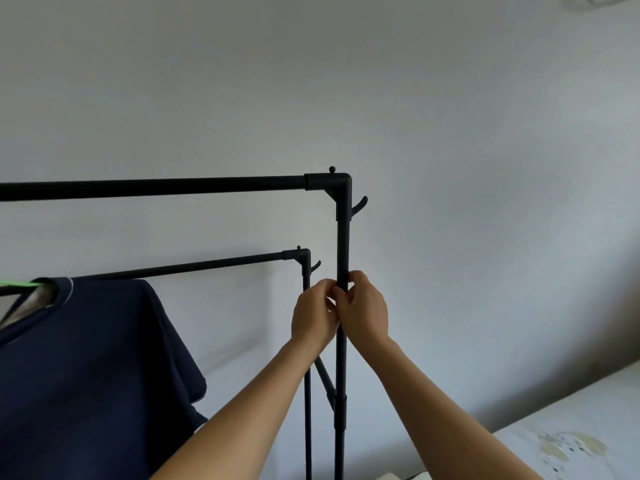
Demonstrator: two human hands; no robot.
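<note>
Both left hand [313,315] and right hand [363,311] grip the near right pole [343,244], fingers curled round; looks stiff, smooth, light.

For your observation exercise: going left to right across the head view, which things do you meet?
Green hanger → navy T-shirt → rear rack post → left hand → front rack post → right hand → patterned bedding.

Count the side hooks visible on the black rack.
2. One hook juts right from the near upright's corner joint; a second hook sits on the far upright, just above the hands. More may lie beyond the left edge.
</note>
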